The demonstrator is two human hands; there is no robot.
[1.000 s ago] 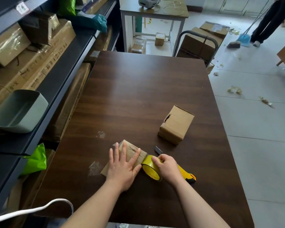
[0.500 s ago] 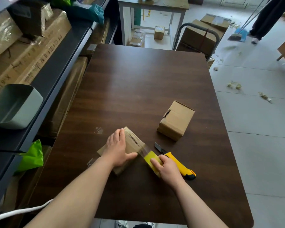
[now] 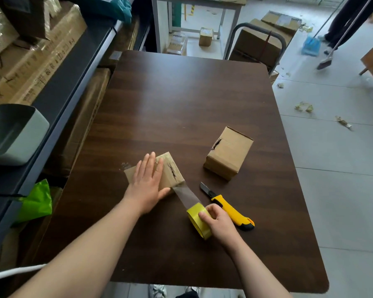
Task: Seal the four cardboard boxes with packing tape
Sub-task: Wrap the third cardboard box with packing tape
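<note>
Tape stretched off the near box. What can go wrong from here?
1. The utility knife lies with its blade out beside the right hand and the tape roll; a careless reach might cut.
2. The tape strip stretched from the near box hangs free and may twist or stick to the table.

On the one desk (image 3: 181,104) I count two small cardboard boxes, the near box (image 3: 169,162) and the far box (image 3: 227,155); one roll of yellow packing tape (image 3: 199,221); one yellow utility knife (image 3: 230,211); and two bare hands, left hand (image 3: 148,183) and right hand (image 3: 219,222).
</note>
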